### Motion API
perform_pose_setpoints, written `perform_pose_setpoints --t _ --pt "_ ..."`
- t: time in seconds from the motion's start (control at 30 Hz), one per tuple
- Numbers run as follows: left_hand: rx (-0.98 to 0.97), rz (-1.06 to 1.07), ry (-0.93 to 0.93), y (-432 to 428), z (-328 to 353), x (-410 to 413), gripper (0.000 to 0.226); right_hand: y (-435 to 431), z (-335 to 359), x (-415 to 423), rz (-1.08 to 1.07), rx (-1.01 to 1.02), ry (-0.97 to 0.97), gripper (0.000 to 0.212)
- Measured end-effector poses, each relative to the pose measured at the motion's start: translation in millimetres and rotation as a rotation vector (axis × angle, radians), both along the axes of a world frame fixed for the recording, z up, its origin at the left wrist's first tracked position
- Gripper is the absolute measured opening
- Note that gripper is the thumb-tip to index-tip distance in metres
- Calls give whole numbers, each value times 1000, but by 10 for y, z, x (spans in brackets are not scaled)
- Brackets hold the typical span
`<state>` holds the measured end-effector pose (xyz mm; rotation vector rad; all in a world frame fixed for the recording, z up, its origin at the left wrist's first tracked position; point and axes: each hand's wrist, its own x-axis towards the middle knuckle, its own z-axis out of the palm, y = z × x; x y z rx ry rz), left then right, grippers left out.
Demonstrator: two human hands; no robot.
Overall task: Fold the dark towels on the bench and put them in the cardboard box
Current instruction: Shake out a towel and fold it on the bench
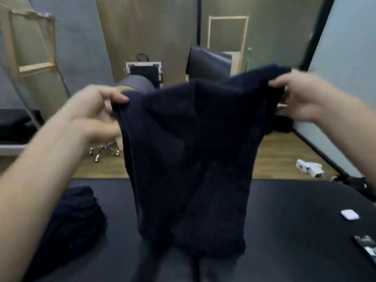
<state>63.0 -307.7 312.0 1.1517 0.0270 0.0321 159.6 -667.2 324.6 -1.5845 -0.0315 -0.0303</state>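
Towel pinched at top corners by left hand and right hand, hanging over bench near edge: level corners, draw taut, then halve.

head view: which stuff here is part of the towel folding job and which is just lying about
Job: dark towel held up by left hand and right hand; towel pile; bench.
Lying about: small white case, black flat object, white box on floor, chair base.

both hands raised — left hand, right hand, fingers pinching, forearms extended
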Motion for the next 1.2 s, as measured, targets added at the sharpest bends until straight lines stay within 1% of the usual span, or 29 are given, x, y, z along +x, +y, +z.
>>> perform_pose_setpoints --t 0.03,0.07,0.13,0.17,0.2,0.27,0.33,0.37,0.4,0.43,0.5,0.57,0.6,0.63,0.67,0.73,0.77,0.8,0.83,0.87,0.93,1.0,1.03,1.07,1.1,1.13,1.17,1.2 --pt "-12 -26 193 -60 -385 -116 19 -67 -482 -183 36 41 66 21" --pt "-58 -67 374 -121 -844 -345 15 -139 -994 -410 61 108 167 24" --pt "-156 -109 652 -241 -1752 -854 30 -254 -1959 -922 73 252 469 31" --pt "-144 -97 761 -307 -2144 -1098 35 -281 -2365 -1204 83 315 639 36" --pt "-133 -89 830 -363 -2460 -1326 40 -270 -2675 -1497 95 375 789 39" --pt "-150 -84 918 -427 -2973 -1682 53 -289 -3143 -1952 142 405 1001 43" --pt "-236 -124 997 -514 -3196 -1920 58 -341 -3385 -2268 224 341 1093 55" --pt "-260 -133 1003 -557 -3217 -1972 52 -391 -3452 -2356 244 297 1095 65" --pt "-271 -130 982 -586 -3202 -2007 44 -448 -3480 -2403 263 267 1070 71" --pt "-288 -117 966 -581 -3195 -2025 38 -501 -3470 -2416 253 263 1030 69" --pt "-318 -93 881 -560 -3082 -2016 38 -593 -3354 -2355 160 345 945 61" --pt "-346 -39 769 -466 -3003 -1938 46 -684 -3225 -2248 97 439 908 56" --pt "-338 -29 757 -454 -2965 -1894 51 -705 -3152 -2212 98 448 916 49" --pt "-341 -33 783 -465 -2954 -1861 54 -715 -3101 -2211 116 425 943 42" --pt "-356 -75 818 -501 -2937 -1841 56 -707 -3060 -2217 148 384 976 40" --pt "-292 -145 890 -586 -2881 -1784 56 -671 -2956 -2201 189 323 996 42" --pt "-248 -155 885 -628 -2810 -1741 51 -674 -2880 -2160 187 323 941 42" --pt "-196 -131 840 -651 -2692 -1646 43 -698 -2773 -2069 183 340 844 43" --pt "-149 -85 753 -636 -2557 -1517 36 -740 -2640 -1954 169 375 738 47" --pt "-119 -44 659 -616 -2372 -1382 33 -777 -2472 -1831 169 441 653 51" --pt "-119 -17 443 -591 -1897 -1109 48 -804 -2087 -1594 196 529 544 48" --pt "-175 -25 249 -577 -1410 -832 57 -748 -1618 -1356 208 484 471 45" --pt "-167 -11 173 -609 -1150 -707 62 -714 -1356 -1220 208 427 419 40" --pt "-152 7 100 -624 -876 -567 71 -665 -1040 -1106 212 388 345 31" --pt "-128 53 30 -631 -563 -442 80 -633 -695 -969 210 380 247 25" --pt "-106 74 -48 -651 -246 -345 86 -605 -347 -861 200 401 134 28" --pt "-108 84 -137 -661 61 -267 84 -587 -24 -764 187 461 42 39" --pt "-112 83 -233 -668 347 -218 77 -564 258 -725 168 550 -35 53"
